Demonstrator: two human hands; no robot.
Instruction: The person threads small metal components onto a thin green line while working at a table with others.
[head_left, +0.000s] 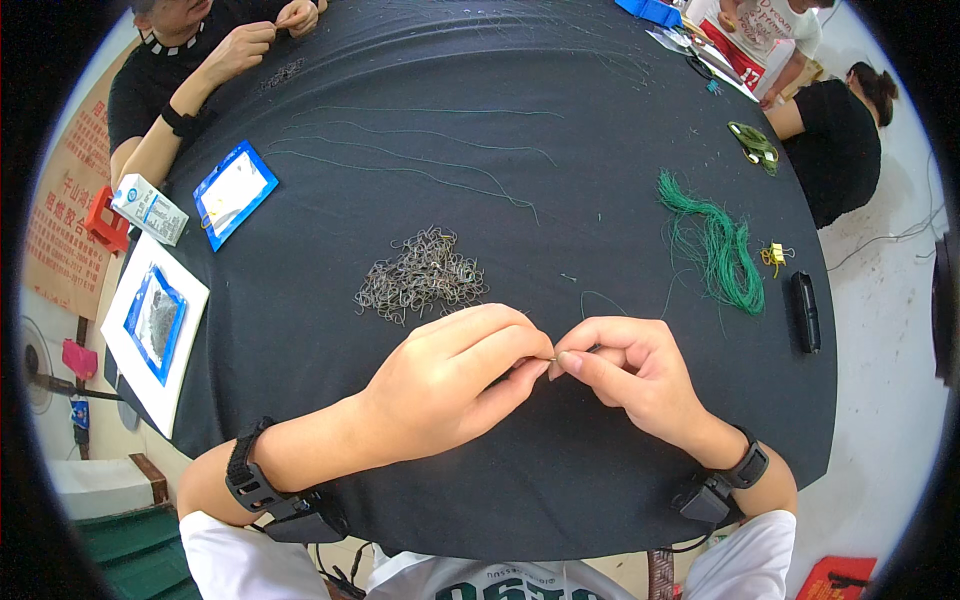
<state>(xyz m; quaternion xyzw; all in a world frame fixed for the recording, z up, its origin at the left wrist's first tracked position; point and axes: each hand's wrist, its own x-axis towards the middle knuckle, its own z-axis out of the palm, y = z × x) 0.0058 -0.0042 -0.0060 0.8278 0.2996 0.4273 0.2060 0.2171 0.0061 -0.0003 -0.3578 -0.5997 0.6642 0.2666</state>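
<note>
My left hand (455, 370) and my right hand (635, 378) meet in a fingertip pinch above the table's near part. The left thumb and index finger close on a tiny metal fish hook (552, 360), mostly covered by the fingers. My right thumb and index finger press together at the same spot. Behind the right hand rises a thin loop of green fishing line (600, 294); its ends are hidden by the fingers. A heap of loose fish hooks (422, 277) lies just beyond my left hand. To the right rests a bundle of green fishing line (735, 262).
Several cut line strands (420, 160) stretch across the black cloth (560, 480). Blue-edged packets (236, 195), a carton (150, 210) and a white board (185, 340) are left; a yellow binder clip (776, 257) and black case (805, 312) are right. Other people (835, 140) sit around the table.
</note>
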